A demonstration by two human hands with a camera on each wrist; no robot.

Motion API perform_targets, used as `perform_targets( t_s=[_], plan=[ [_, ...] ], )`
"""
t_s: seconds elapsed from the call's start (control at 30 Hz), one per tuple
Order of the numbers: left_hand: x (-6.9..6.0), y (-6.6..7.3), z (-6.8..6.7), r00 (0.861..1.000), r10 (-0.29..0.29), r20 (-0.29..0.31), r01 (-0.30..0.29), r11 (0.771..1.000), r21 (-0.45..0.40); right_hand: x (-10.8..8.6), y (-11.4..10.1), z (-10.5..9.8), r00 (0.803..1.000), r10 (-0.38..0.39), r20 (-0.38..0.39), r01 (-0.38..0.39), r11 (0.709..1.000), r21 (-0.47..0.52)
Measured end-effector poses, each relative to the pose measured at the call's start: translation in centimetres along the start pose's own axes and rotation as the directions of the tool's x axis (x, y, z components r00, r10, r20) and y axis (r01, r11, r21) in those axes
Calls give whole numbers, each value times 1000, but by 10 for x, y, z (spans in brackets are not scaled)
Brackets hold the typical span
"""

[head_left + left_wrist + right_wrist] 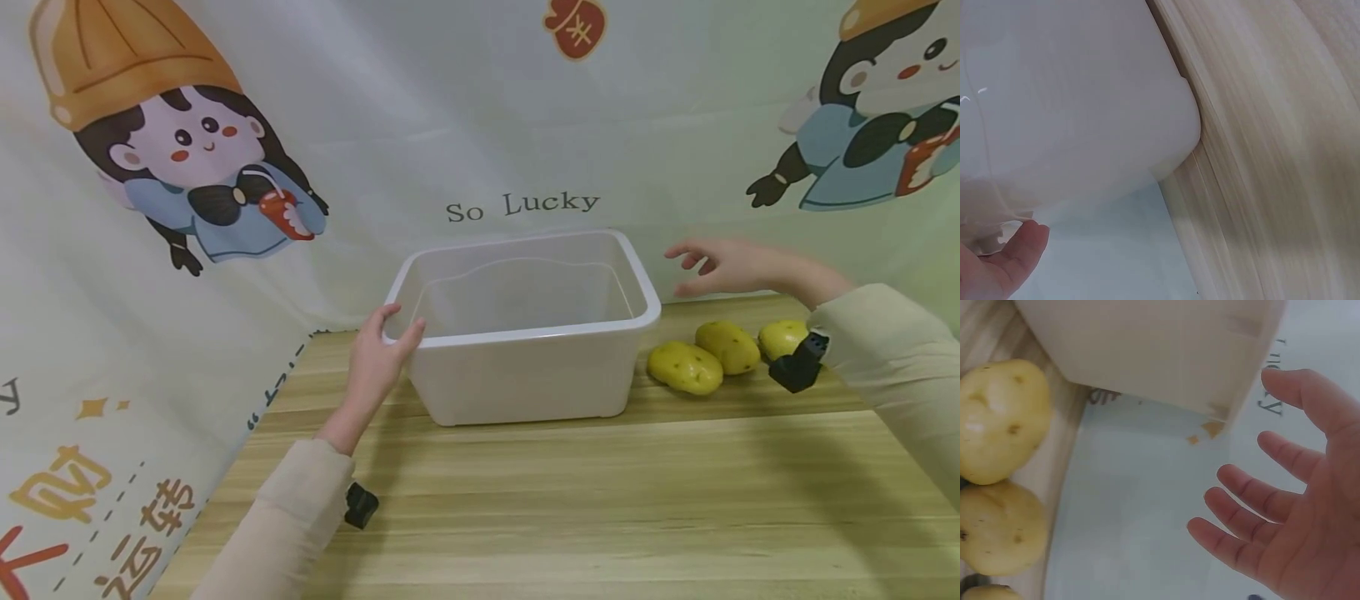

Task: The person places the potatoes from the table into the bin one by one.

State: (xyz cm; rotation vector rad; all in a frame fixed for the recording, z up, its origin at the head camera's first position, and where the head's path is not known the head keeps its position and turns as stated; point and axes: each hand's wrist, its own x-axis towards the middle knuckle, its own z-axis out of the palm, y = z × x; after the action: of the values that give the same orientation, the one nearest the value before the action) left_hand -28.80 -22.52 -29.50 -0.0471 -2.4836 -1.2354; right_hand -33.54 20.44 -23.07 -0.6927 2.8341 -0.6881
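A white plastic bin [525, 379] stands upright on the wooden table, its open top showing a bare interior. My left hand [372, 362] grips the rim at the bin's left front corner; in the left wrist view only part of this hand [1007, 265] shows, at the bin's edge. To the right of the bin my right hand [731, 265] hovers in the air, apart from it. Its fingers are spread and hold nothing in the right wrist view. Below that hand lie three yellow potatoes [685, 367], the farthest right partly hidden by the black wrist camera.
Behind the bin hangs a pale printed cloth [420, 108] with cartoon figures and lettering, and it continues along the left side. The wooden tabletop [585, 500] stretches in front of the bin. A black wrist camera [799, 363] sits at the right sleeve.
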Motion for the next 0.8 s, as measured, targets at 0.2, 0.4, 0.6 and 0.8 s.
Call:
perform_targets(
  t_s=[0.2, 0.4, 0.6, 0.8],
  plan=[
    [2, -1, 0, 1000, -14, 10, 14, 1000, -8, -4, 11, 16, 1000, 7, 13, -8, 1000, 21],
    [2, 0, -1, 1000, -15, 15, 16, 1000, -12, -7, 20, 39, 998, -56, 0, 56, 998, 33],
    [2, -1, -1, 1000, -9, 14, 9, 1000, -14, -10, 29, 64, 996, -85, -24, 86, 994, 65],
    [2, -1, -1, 1000, -10, 15, 10, 1000, -15, -8, 42, 84, 995, -98, -28, 100, 992, 83]
  ],
)
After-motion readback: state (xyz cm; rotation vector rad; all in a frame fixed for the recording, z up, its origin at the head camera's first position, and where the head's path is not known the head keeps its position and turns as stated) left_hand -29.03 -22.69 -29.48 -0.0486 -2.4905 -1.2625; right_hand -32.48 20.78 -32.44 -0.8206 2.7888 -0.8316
